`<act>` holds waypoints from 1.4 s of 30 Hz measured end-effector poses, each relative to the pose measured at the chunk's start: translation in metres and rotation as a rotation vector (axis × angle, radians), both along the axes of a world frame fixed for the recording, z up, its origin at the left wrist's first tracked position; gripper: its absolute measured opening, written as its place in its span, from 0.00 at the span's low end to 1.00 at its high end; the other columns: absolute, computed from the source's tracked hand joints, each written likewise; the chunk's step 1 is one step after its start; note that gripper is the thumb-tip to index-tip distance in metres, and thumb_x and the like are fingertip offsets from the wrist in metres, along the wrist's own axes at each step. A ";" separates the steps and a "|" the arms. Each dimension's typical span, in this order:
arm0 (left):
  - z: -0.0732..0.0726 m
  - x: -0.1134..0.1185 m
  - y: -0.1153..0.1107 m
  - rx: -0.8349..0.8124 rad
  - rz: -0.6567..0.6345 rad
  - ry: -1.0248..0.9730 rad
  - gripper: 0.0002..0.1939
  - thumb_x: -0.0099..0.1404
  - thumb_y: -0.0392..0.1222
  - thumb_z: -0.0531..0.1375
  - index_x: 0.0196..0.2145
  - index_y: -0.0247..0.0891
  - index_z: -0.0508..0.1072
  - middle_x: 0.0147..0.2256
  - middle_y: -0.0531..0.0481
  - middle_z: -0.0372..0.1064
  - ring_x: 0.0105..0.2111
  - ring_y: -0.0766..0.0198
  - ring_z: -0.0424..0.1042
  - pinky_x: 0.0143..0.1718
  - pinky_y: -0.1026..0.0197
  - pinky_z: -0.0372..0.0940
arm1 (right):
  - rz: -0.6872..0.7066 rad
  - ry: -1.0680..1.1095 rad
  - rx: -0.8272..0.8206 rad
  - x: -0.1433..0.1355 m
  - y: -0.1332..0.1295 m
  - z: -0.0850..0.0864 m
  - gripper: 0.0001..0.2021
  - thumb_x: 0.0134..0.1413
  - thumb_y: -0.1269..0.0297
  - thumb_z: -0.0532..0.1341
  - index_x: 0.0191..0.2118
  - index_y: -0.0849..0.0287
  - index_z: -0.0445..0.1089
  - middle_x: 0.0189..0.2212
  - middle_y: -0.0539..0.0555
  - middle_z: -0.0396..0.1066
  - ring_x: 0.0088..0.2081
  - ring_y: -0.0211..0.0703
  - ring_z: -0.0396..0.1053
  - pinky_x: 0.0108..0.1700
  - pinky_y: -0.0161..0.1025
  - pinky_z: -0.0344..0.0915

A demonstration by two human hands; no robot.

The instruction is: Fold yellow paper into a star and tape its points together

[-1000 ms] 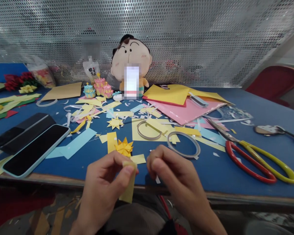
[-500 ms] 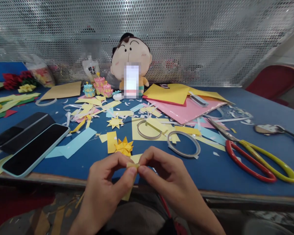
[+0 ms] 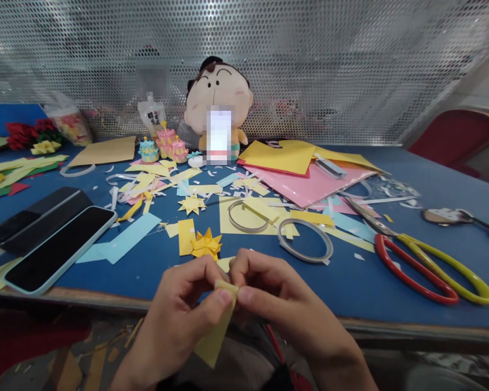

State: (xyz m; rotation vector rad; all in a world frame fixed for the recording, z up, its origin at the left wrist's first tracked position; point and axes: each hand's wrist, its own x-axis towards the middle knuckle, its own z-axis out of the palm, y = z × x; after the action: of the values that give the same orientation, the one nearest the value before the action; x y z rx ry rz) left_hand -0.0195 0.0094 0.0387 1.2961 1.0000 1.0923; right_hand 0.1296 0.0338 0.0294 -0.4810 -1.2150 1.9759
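Note:
Between my two hands, over the table's front edge, is a pale yellow paper strip (image 3: 217, 336) with its top end folded. My left hand (image 3: 183, 315) pinches the strip between thumb and forefinger, and its lower part hangs beneath that thumb. The thumb and forefinger of my right hand (image 3: 285, 304) press together at the strip's upper right corner. Just beyond my fingers lie an orange folded paper star (image 3: 206, 244) and an orange paper rectangle (image 3: 185, 237). A flatter pale yellow star (image 3: 191, 204) is farther back.
Red and yellow handled scissors (image 3: 419, 266) lie at the right, near tape rolls (image 3: 305, 240). A phone (image 3: 61, 250) is at the left. Paper scraps cover the middle of the blue table (image 3: 432, 174). A plush doll (image 3: 218, 92) sits behind them.
Both hands have lowered slightly. The strip has tilted, and more of its hanging part shows below my left thumb.

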 end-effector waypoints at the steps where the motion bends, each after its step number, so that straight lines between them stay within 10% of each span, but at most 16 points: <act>1: 0.000 0.000 0.000 -0.010 -0.005 -0.009 0.08 0.56 0.36 0.58 0.20 0.38 0.65 0.21 0.57 0.67 0.22 0.72 0.65 0.25 0.70 0.59 | 0.001 0.016 -0.005 0.000 0.000 -0.001 0.10 0.51 0.64 0.64 0.27 0.60 0.62 0.23 0.44 0.58 0.23 0.28 0.55 0.26 0.27 0.54; 21: -0.008 0.000 0.008 -0.059 0.082 -0.239 0.08 0.54 0.35 0.60 0.19 0.37 0.66 0.21 0.56 0.68 0.23 0.71 0.65 0.26 0.70 0.60 | 0.105 0.173 -0.161 0.000 0.008 -0.001 0.09 0.45 0.64 0.64 0.24 0.60 0.63 0.19 0.45 0.57 0.20 0.29 0.48 0.22 0.31 0.43; 32: 0.004 0.001 0.004 0.012 0.269 0.000 0.08 0.55 0.38 0.57 0.19 0.40 0.65 0.22 0.55 0.72 0.25 0.66 0.69 0.28 0.65 0.62 | -0.403 -0.051 0.201 0.006 0.003 0.005 0.14 0.54 0.65 0.51 0.19 0.56 0.52 0.15 0.43 0.44 0.19 0.33 0.43 0.21 0.35 0.43; 42: -0.003 -0.033 0.004 0.081 0.405 0.039 0.08 0.55 0.39 0.60 0.21 0.40 0.64 0.20 0.55 0.72 0.21 0.66 0.71 0.23 0.65 0.66 | -0.618 -0.729 0.649 0.009 0.009 0.008 0.11 0.56 0.67 0.55 0.23 0.57 0.60 0.16 0.46 0.63 0.19 0.33 0.62 0.23 0.32 0.56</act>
State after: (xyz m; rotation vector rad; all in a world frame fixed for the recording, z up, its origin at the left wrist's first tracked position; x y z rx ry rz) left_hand -0.0525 0.0137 0.0356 1.2104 1.2953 1.4298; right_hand 0.1383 0.0432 0.0374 -1.1128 -1.7668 0.8129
